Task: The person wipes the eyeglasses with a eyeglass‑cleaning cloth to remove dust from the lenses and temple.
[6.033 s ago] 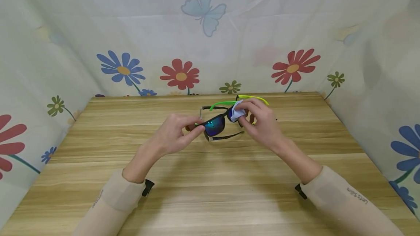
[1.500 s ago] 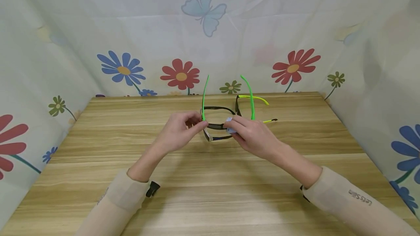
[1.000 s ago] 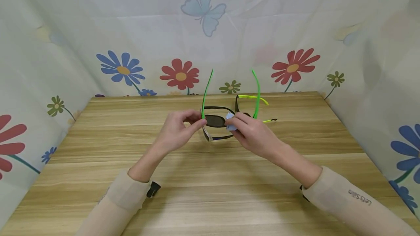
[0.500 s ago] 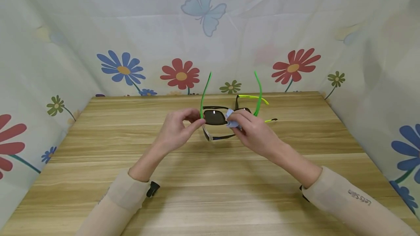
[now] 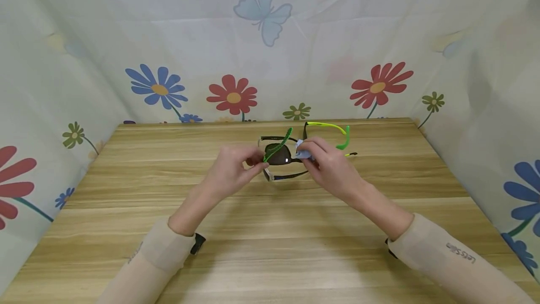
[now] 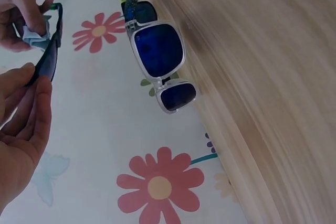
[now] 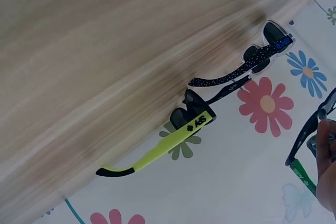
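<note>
My left hand (image 5: 229,170) pinches the left end of a pair of black-framed sunglasses (image 5: 278,155) with green temples, held up over the table. The dark inner lens faces the head camera, and the temples point away. In my right hand (image 5: 335,168) is a crumpled light blue cloth (image 5: 302,150), pinched against the sunglasses near the bridge and the right lens, which the fingers mostly hide. From the left wrist view, the cloth (image 6: 38,36) shows between the right fingers, and the left thumb and fingers grip the frame's near end.
Behind and below the held pair, clear-framed sunglasses (image 6: 157,51) with blue lenses and dark speckled temples lie on the wooden table (image 5: 270,247). Beside them, farther right, are sunglasses with yellow temples (image 7: 173,142). A flower-print curtain (image 5: 190,41) encloses the table's back and sides.
Six seconds ago the mirrored blue-green lens fronts faced the camera; the sunglasses have since been turned round. In the last half second their raised green temples have tipped down, and the right hand has shifted slightly right.
</note>
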Motion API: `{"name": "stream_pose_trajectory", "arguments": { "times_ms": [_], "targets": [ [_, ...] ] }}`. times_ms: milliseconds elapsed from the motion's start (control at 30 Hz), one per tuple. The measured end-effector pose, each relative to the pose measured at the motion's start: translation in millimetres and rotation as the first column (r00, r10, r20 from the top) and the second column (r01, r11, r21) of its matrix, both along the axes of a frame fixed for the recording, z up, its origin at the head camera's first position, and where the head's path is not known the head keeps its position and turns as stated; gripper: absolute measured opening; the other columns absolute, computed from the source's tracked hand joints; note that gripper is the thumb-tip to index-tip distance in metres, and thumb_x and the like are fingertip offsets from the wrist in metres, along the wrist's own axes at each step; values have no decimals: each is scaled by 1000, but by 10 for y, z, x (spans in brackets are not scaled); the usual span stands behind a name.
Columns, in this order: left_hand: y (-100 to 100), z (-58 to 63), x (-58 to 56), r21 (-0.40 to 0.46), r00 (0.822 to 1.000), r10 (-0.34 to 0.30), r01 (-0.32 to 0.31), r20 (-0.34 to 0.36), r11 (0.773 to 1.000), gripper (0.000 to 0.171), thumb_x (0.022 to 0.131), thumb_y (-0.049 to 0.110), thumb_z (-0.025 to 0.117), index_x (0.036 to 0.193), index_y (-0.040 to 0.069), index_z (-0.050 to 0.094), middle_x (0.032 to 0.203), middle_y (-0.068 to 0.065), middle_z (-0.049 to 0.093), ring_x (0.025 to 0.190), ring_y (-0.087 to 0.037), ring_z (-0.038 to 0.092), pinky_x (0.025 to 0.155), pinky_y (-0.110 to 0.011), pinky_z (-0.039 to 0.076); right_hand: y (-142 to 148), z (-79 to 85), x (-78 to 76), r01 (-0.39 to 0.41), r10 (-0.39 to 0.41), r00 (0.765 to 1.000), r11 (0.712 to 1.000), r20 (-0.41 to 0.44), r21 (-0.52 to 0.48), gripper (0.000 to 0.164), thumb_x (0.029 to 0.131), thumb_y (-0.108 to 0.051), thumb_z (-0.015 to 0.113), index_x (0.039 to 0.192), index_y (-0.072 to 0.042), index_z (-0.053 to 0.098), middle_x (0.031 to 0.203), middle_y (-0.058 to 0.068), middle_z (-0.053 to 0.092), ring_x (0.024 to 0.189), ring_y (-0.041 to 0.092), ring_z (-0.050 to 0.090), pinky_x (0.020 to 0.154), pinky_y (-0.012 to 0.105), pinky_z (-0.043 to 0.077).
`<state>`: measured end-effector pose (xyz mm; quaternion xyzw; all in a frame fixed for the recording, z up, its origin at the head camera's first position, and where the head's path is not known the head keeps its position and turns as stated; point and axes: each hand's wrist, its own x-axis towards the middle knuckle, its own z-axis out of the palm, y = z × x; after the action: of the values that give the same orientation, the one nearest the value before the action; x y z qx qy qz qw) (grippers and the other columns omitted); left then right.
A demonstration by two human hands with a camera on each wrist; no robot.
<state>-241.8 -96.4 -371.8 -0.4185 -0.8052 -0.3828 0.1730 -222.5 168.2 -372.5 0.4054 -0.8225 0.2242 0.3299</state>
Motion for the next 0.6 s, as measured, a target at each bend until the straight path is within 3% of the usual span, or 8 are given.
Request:
{"name": "stream_pose_trajectory", "arguments": {
  "times_ms": [200, 433, 600],
  "targets": [
    [46, -36, 9, 6, 1000, -17, 17, 3, 1000, 15, 86, 2, 83, 99, 1, 77, 87, -3, 74, 72, -8, 67, 65, -30, 59, -65, -20, 2, -46, 54, 994, 996, 99, -74, 28, 83, 11, 78, 107, 3, 67, 112, 17, 59, 76, 18, 61, 62, 29, 56],
    [67, -34, 18, -9, 1000, -7, 7, -8, 1000, 14, 87, 3, 82, 100, 3, 76, 89, -2, 75, 75, -8, 70, 70, -24, 58, -174, -66, 5, -119, 125, 974, 992, 190, -45, 26, 87, 12, 75, 110, 2, 68, 115, 17, 58, 85, 20, 66, 68, 27, 58],
    [66, -47, 14, -10, 1000, -23, 23, -8, 1000, 12, 88, 4, 81, 98, 4, 75, 88, -1, 74, 75, -7, 69, 68, -26, 59, -238, -73, 1, -145, 153, 964, 988, 218, -51, 30, 88, 10, 76, 112, 2, 61, 103, 10, 65, 76, 14, 59, 61, 30, 55]
  ]
}}
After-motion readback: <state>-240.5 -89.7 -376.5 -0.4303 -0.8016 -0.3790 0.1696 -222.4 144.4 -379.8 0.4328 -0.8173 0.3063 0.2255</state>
